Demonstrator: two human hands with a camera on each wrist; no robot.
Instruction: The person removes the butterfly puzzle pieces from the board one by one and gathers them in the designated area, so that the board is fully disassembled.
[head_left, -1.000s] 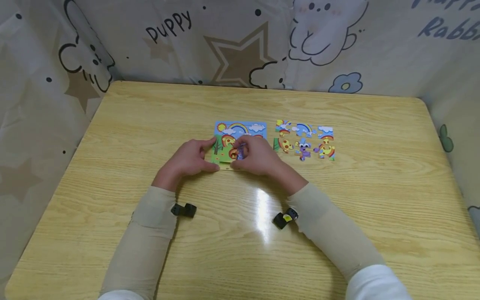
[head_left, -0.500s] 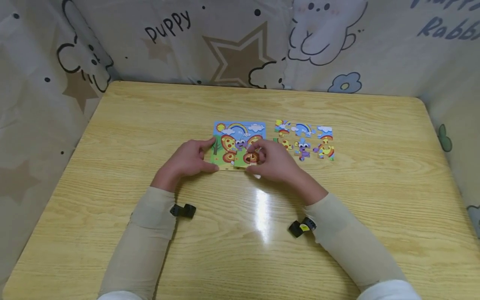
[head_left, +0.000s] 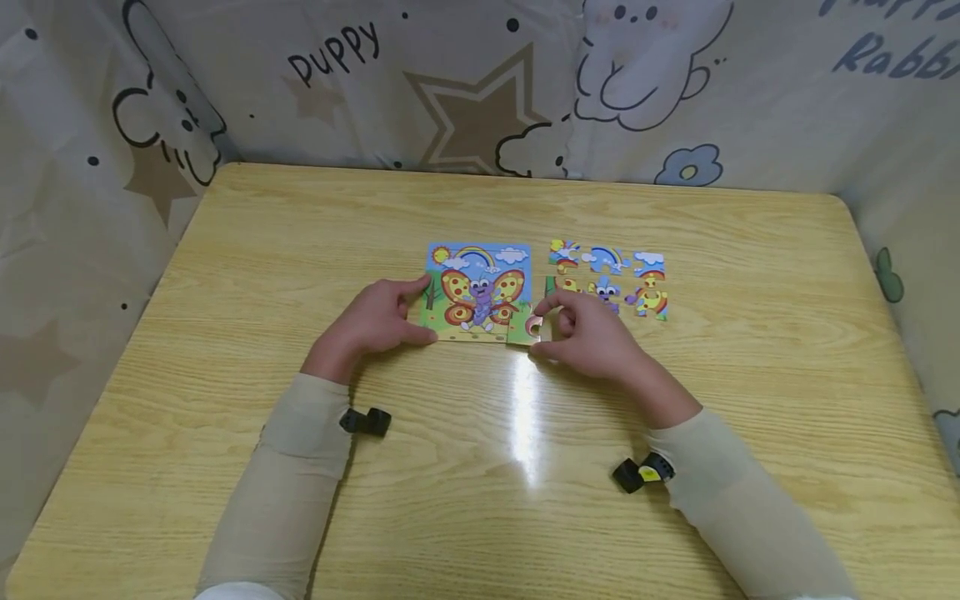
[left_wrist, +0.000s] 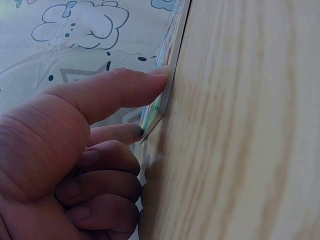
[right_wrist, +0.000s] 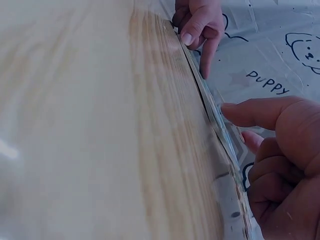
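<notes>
A butterfly puzzle board [head_left: 491,260] lies flat on the table, a sun, rainbow and tree printed on it. With thumb and index finger, my left hand [head_left: 375,317] grips its left side near the lower corner; in the left wrist view the thumb [left_wrist: 155,82] touches the board's edge and the other fingers are curled. My right hand [head_left: 596,337] pinches a green puzzle piece [head_left: 521,325] with a pink curve, over the board's lower right corner and sticking out past it. Part of the piece's right edge is hidden by the fingers.
Several loose puzzle pieces lie in two rows right of the board, among them a rainbow piece [head_left: 606,258], a cloud piece [head_left: 649,263] and a yellow wing piece [head_left: 652,300]. My right hand partly covers the lower row. A printed cloth [head_left: 337,108] hangs behind the wooden table [head_left: 450,500].
My right hand has moved right across the board with the puzzle piece, from the middle to the lower right corner, uncovering the butterfly. The left hand stays on the board's left side.
</notes>
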